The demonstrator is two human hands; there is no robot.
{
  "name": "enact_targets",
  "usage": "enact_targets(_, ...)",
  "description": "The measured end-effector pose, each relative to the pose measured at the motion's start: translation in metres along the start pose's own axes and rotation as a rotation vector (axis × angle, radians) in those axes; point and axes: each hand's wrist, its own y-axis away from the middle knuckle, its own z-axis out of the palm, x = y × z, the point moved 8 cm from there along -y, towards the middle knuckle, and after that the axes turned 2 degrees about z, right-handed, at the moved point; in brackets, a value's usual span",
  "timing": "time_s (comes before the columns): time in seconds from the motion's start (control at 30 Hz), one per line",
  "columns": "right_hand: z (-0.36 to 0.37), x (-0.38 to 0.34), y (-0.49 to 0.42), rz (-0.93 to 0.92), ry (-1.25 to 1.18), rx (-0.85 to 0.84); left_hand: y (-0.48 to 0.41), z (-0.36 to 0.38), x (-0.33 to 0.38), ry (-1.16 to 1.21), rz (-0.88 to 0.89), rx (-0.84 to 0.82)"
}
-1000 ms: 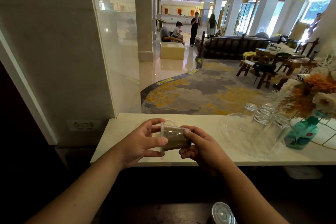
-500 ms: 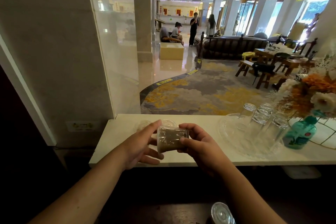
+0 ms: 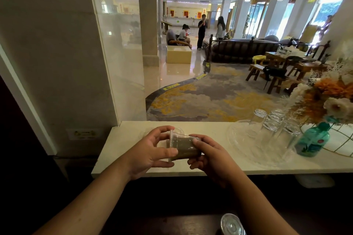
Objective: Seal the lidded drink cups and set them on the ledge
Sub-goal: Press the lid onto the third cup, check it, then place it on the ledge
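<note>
Drink cup (image 3: 184, 148): clear plastic, lidded, holding a brownish drink; tipped on its side with the lid end to the left, held in the air over the front part of the ledge (image 3: 133, 158), left of the middle.

Left hand (image 3: 150, 153): closed on the lid end of the cup, thumb across the near side, fingers curled over the rim.

Right hand (image 3: 212, 155): closed on the base end of the cup, fingertips on top, thumb side under.

Ledge: pale stone slab running the full width, its front edge facing the person, its back edge open to a lobby floor.

Second cup (image 3: 232, 224): clear lid seen from above, standing on the dark lower counter at the bottom edge of the view, beside the right forearm, well apart from the ledge.

Clear lid or cup (image 3: 178, 130): a faint domed shape just behind the held cup, on the ledge; too dim to tell which.

Tray (image 3: 242, 139): clear round plastic, on the right part of the ledge, near the right hand but not touching it.

Glasses (image 3: 273, 122): several clear tumblers, upside down, grouped on the tray toward the back edge.

Green bottle (image 3: 313, 140): teal plastic, upright, at the tray's right edge.

Flowers (image 3: 328, 99): orange and white bunch at the far right end, overhanging the bottle and glasses.

Wall (image 3: 53, 53): pale marble, closing the ledge's left end.
</note>
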Motion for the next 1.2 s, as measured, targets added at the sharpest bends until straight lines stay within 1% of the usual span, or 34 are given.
enact_targets(0.1, 0.0, -0.001, -0.001, -0.006, 0.009, 0.002, 0.0, 0.001, -0.002, 0.008, 0.001, -0.015)
enact_targets(0.17, 0.0, -0.001, -0.001, -0.016, 0.008, -0.008, -0.001, 0.0, -0.003, 0.005, -0.031, -0.006)
enact_targets(0.37, 0.003, 0.0, -0.001, -0.073, -0.011, -0.064, 0.0, -0.005, -0.005, -0.074, -0.15, 0.117)
enact_targets(0.5, 0.005, -0.001, -0.001, -0.115, 0.03, -0.085, 0.002, -0.004, -0.018, -0.078, -0.284, 0.085)
enact_targets(0.6, 0.005, -0.004, 0.0, -0.134, 0.053, -0.074, 0.002, -0.004, -0.022, -0.033, -0.312, 0.088)
enact_targets(0.67, 0.004, -0.004, 0.0, -0.133, 0.063, -0.066, 0.003, -0.004, -0.021, -0.013, -0.29, 0.076)
enact_targets(0.77, 0.002, -0.005, 0.001, -0.096, 0.072, -0.031, 0.003, -0.003, -0.012, -0.008, -0.188, 0.061)
enact_targets(0.9, -0.004, -0.003, 0.001, -0.033, 0.011, 0.03, 0.001, -0.002, -0.003, 0.032, -0.069, 0.025)
enact_targets(1.1, -0.004, -0.007, 0.001, -0.021, -0.01, 0.03, 0.002, 0.001, 0.001, 0.057, 0.005, 0.006)
enact_targets(1.2, -0.004, -0.007, 0.001, -0.017, -0.018, 0.033, 0.001, 0.002, 0.001, 0.06, 0.007, 0.005)
